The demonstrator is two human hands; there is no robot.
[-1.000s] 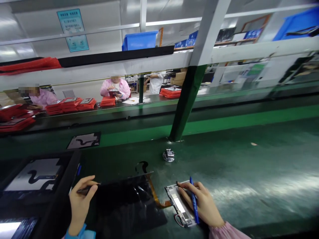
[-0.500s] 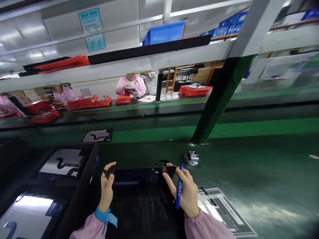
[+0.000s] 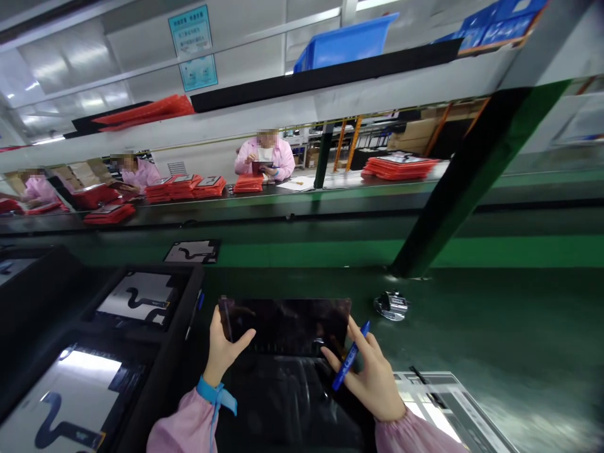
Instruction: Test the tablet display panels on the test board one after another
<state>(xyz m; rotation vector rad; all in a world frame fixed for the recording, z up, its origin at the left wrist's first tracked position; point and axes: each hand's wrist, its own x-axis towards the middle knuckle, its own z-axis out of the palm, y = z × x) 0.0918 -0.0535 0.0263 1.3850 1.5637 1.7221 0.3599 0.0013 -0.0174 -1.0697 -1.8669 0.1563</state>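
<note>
- Head view: glossy black display panel point(image 3: 287, 318) between the two hands, above the dark green surface point(image 3: 476, 327).
- Left hand point(image 3: 226, 346) half-curled on panel's left edge, thumb across the near face, fingers partly hidden.
- Right hand point(image 3: 372, 374) half-curled at its right edge, thumb on the face; blue pen point(image 3: 351, 356) tucked slantwise in the same hand.
- Shiny metal fixture point(image 3: 392, 305) beyond right hand, apart.

Pink gathered sleeves point(image 3: 183, 420) — blue wristband point(image 3: 213, 392) on the left.
</note>
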